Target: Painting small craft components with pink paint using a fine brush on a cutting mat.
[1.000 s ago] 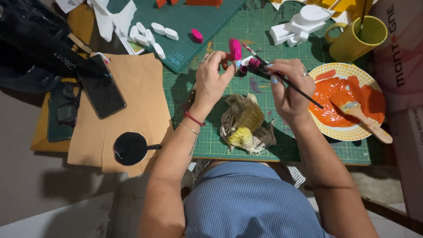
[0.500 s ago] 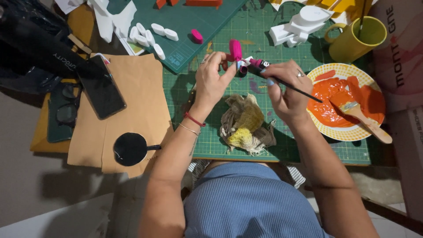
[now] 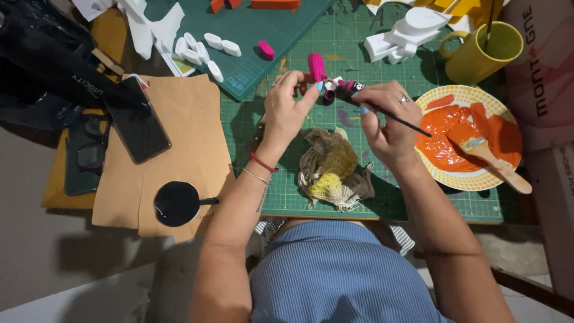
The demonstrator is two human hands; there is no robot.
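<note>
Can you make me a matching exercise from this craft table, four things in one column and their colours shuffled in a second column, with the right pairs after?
Things:
1. mug
2. paint on the plate
3. piece held in the left hand
4. cutting mat

Colours:
A. green
B. pink
C. yellow
D. orange

Pairs: 1-C, 2-D, 3-B, 4-A. The pink piece is pinched at the left fingertips, while the right hand holds a thin dark brush to it.
</note>
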